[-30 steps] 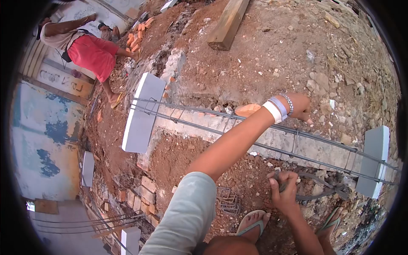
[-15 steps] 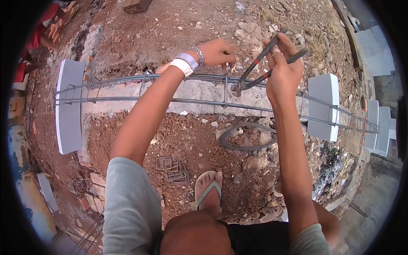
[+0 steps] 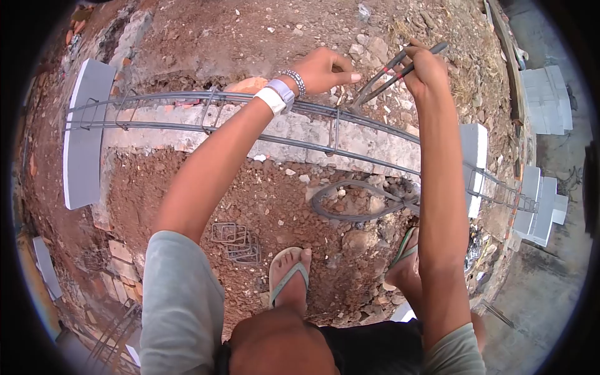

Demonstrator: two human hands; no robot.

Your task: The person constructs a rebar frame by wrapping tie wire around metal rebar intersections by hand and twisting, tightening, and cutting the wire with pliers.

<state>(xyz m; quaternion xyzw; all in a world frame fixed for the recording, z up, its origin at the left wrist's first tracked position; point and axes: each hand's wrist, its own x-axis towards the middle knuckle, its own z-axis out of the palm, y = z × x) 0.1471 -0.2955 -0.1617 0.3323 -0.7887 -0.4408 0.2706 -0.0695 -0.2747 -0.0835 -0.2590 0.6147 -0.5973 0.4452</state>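
My left hand (image 3: 322, 70), with a bracelet and a watch on its wrist, is above the far bars of a long steel rebar cage (image 3: 335, 132). Its fingers curl toward the thumb in a pinch; whatever lies between the tips is too small to make out. In my right hand (image 3: 428, 72) is a pair of long-handled pincers (image 3: 382, 89) with dark grips and red marks. The pincer jaws point down-left, close to the far bars beside a square stirrup tie. Whether they touch the bar I cannot tell.
The cage spans a concrete strip (image 3: 369, 150), resting on a grey block (image 3: 87, 137) left and another (image 3: 475, 140) right. A coil of wire (image 3: 356, 217) and a pile of square stirrups (image 3: 242, 251) lie on the rubble soil near my sandalled feet.
The pincer jaws have drawn back from inside the cage to its far side. My left hand has shifted slightly and its thumb now extends. The view has turned slightly.
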